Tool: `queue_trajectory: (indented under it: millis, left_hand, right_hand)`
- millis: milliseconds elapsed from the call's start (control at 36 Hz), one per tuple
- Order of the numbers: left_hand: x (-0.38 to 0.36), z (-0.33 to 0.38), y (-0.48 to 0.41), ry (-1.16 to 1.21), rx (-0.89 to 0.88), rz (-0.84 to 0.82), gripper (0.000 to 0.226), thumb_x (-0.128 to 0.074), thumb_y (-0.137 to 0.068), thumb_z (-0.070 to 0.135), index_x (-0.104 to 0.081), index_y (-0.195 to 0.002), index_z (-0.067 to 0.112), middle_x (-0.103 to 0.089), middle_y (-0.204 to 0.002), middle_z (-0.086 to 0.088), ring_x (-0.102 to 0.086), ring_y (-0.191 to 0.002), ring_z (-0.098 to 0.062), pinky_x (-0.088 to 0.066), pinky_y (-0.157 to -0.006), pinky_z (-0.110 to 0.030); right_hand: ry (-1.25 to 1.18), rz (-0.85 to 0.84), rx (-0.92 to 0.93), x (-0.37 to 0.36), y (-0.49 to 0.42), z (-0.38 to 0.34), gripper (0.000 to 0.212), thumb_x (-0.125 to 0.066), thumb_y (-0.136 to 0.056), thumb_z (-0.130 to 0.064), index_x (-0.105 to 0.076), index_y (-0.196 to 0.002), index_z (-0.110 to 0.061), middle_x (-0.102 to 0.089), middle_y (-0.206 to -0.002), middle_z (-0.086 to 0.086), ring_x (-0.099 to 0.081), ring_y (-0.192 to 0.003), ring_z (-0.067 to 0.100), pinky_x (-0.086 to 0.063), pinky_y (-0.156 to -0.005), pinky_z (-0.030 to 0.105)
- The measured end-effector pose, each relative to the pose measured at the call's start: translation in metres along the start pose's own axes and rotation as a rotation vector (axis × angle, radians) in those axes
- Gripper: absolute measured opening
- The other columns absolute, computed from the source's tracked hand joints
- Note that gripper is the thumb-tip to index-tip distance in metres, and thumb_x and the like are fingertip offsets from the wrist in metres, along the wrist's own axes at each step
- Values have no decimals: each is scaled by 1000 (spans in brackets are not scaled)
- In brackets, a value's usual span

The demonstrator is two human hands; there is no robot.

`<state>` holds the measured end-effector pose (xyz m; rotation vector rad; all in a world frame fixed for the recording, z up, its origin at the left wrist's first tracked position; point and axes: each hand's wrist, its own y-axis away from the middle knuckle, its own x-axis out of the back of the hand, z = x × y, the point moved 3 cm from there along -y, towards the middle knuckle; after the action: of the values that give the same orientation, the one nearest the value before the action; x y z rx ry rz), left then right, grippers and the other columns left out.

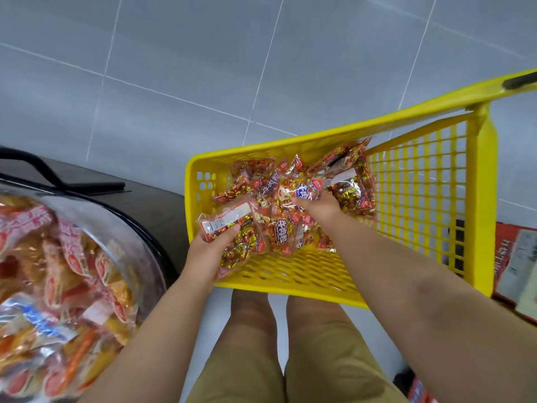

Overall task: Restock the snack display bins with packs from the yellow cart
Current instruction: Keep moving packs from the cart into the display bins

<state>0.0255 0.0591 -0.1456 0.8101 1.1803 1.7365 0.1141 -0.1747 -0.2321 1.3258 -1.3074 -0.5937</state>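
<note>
The yellow cart (421,199) stands in front of me with a heap of clear snack packs (279,228) full of red and gold wrapped pieces in its left half. My left hand (209,251) grips one pack (223,221) at the cart's near left corner, thumb over its white label. My right hand (319,206) reaches into the middle of the heap, its fingers curled around another pack (293,189). At the left edge sits a round clear display bin (128,237) holding orange and pink snack packs (58,271).
Grey floor tiles (261,53) lie beyond the cart. A dark stand with a black frame (72,181) holds the bin. Red boxes (514,266) sit at the right edge. My legs are below the cart. The cart's right half is bare mesh.
</note>
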Motion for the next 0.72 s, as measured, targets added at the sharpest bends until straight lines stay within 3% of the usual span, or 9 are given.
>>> queue_trajectory:
  millis: [139, 222, 306, 444, 528, 583, 639, 722]
  left_hand:
    - [3, 12, 14, -5, -35, -19, 37, -76, -79, 29, -63, -114, 28, -71, -110, -4, -69, -96, -26, -59, -68, -46]
    - [4, 22, 29, 29, -75, 3, 29, -73, -83, 29, -64, -110, 27, -72, -108, -5, -70, -93, -25, -59, -66, -42]
    - [6, 33, 42, 34, -113, 14, 42, -74, -82, 27, -61, -121, 22, -70, -111, -8, -68, -98, -28, -58, -71, -45]
    - [12, 49, 74, -1, -193, 23, 43, -77, -78, 31, -62, -118, 25, -68, -116, -8, -65, -107, -32, -51, -84, -63]
    - [18, 52, 96, 18, -238, 45, 39, -78, -77, 32, -62, -113, 28, -68, -116, -6, -64, -107, -32, -49, -86, -65]
    - [21, 50, 114, 49, -269, 71, 30, -78, -79, 29, -65, -106, 31, -70, -110, -5, -68, -99, -28, -53, -83, -57]
    - [25, 47, 134, 57, -314, 85, 22, -78, -79, 23, -67, -96, 32, -73, -101, -4, -71, -85, -22, -57, -74, -47]
    - [37, 40, 164, 135, -339, 95, 24, -77, -79, 12, -67, -97, 23, -72, -105, -15, -70, -91, -32, -54, -80, -59]
  right_hand:
    - [-46, -26, 81, 9, 30, 1, 95, -79, -73, -36, -25, -148, -12, -37, -149, 7, -42, -131, 29, -40, -92, 33]
    - [-117, -50, 131, 17, 56, -2, 97, -78, -74, -33, -19, -150, -19, -32, -151, 6, -37, -134, 29, -37, -102, 41]
    - [-146, -67, 211, 26, 84, -10, 93, -75, -78, -35, -16, -150, -24, -30, -152, 1, -36, -135, 26, -36, -103, 41]
    - [-74, -88, 342, 43, 128, -26, 65, -64, -88, -23, -33, -145, -17, -46, -141, 4, -53, -108, 18, -49, -78, 27]
    - [-20, -141, 390, 52, 151, -38, 64, -64, -87, -21, -34, -144, -17, -52, -132, 5, -58, -85, 10, -53, -63, 25]
    - [6, -199, 398, 54, 168, -47, 69, -65, -85, -21, -32, -145, -17, -52, -130, 5, -60, -102, 21, -55, -83, 36]
    - [56, -260, 436, 52, 186, -56, 68, -67, -82, -22, -37, -143, -18, -56, -127, 3, -56, -114, 24, -44, -100, 47]
    - [174, -372, 505, 44, 212, -69, 63, -69, -80, -26, -45, -138, -17, -60, -124, -1, -60, -104, 16, -45, -99, 43]
